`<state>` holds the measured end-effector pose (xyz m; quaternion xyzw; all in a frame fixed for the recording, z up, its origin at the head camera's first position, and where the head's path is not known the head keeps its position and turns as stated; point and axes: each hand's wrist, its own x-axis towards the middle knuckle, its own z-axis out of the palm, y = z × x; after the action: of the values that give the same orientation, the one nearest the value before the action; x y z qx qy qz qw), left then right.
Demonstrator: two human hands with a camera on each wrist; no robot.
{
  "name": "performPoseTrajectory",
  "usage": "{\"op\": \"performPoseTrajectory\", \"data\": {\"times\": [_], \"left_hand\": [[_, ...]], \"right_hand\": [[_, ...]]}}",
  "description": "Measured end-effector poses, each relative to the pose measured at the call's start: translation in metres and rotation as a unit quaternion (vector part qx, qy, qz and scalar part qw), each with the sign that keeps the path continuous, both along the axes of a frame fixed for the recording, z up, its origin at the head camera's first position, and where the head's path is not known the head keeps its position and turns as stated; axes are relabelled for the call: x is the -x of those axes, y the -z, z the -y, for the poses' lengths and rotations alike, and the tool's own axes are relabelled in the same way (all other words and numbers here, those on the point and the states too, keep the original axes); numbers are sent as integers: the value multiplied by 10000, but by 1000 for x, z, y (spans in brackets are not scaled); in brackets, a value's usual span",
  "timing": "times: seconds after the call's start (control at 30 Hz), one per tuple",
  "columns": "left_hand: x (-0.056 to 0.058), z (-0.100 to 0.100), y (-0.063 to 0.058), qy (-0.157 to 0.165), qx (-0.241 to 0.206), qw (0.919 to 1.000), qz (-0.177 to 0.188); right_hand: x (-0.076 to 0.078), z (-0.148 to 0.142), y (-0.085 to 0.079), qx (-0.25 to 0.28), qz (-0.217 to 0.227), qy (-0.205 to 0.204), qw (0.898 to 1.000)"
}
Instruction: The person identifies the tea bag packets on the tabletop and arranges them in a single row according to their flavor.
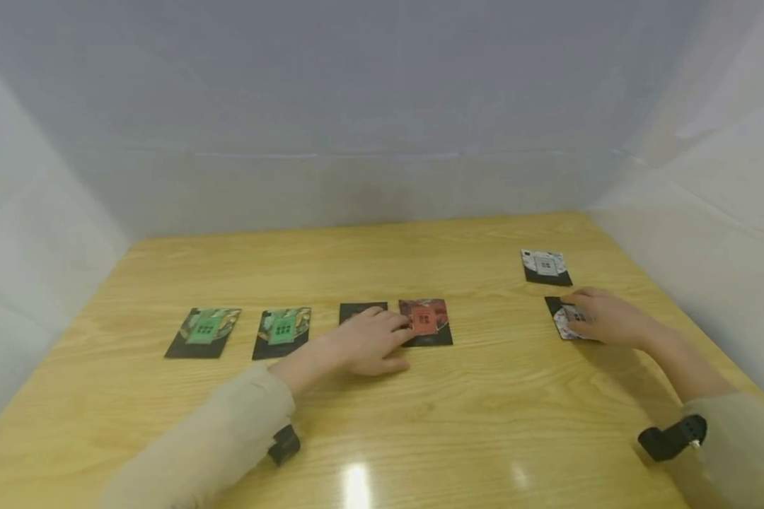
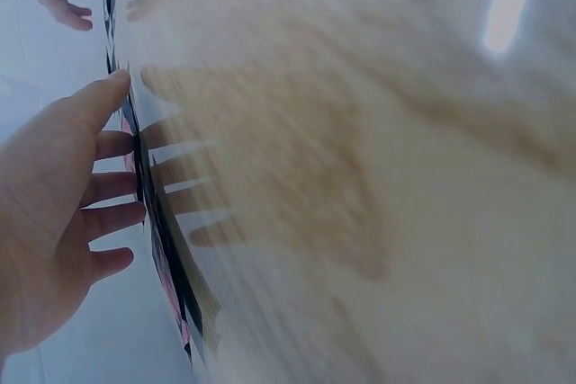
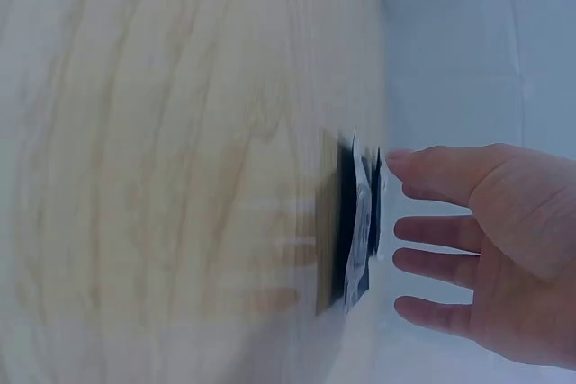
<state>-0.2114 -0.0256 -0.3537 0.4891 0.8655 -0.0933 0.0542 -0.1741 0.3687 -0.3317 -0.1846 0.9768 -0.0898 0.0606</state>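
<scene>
In the head view my left hand (image 1: 371,343) lies over a dark flat packet (image 1: 351,310), mostly hidden beneath it. Its fingertips reach the left edge of a red-and-black packet (image 1: 434,319). The left wrist view shows those fingers (image 2: 115,184) spread and fairly straight, close to the packets' edges. On the right, my right hand (image 1: 614,318) hovers over a white-and-black packet (image 1: 560,319) and covers its right part. In the right wrist view the fingers (image 3: 438,233) are extended with nothing gripped, near the packet's raised edge.
Two green-and-black packets (image 1: 205,331) lie side by side on the left of the wooden table (image 1: 471,417). Another white-and-black packet (image 1: 545,267) lies behind the right hand. Pale sheeting (image 1: 382,177) walls the table at the back and both sides.
</scene>
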Motion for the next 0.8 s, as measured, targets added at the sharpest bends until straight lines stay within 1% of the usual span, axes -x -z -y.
{"op": "performPoseTrajectory", "data": {"times": [0.17,0.3,0.57,0.73,0.8], "left_hand": [[0,0,-1,-11,-2,10000,13],[0,0,-1,-37,12,10000,53],[-1,1,-2,-32,-49,9999,124],[0,1,-1,-23,-65,9999,105],[0,1,-1,-28,-74,9999,118]], "right_hand": [[-3,-13,1,-19,14,-57,10000],[-4,-18,4,-80,1,-47,10000],[-4,-19,4,-215,134,210,9995],[-1,-15,6,-398,148,466,9980],[0,-13,7,-451,133,494,9977]]}}
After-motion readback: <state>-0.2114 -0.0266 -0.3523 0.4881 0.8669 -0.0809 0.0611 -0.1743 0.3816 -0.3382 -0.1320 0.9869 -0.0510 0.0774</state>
